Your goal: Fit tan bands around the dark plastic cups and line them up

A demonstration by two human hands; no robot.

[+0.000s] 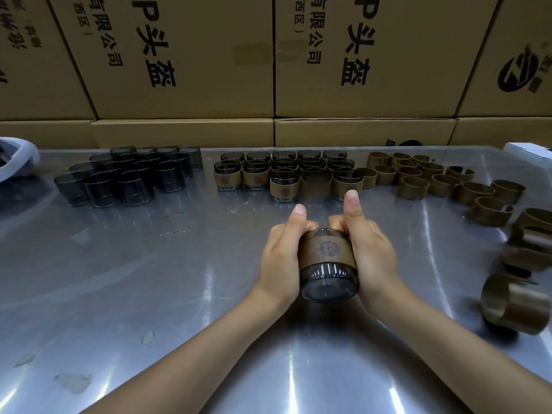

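Observation:
A dark plastic cup (327,282) lies tilted with its base toward me, above the middle of the metal table (149,264). A tan band (327,249) with a round emblem is wrapped around it. My left hand (280,252) grips the cup's left side, thumb pointing up. My right hand (369,246) grips the right side, thumb raised too. Banded cups (285,189) stand in rows at the back centre. Bare dark cups (128,177) cluster at the back left. Loose tan bands (430,180) spread across the back right.
More tan bands (513,303) lie near the table's right edge. Stacked cardboard boxes (268,70) form a wall behind the table. A white bag (18,156) sits at the far left and a white box corner (528,150) at the far right.

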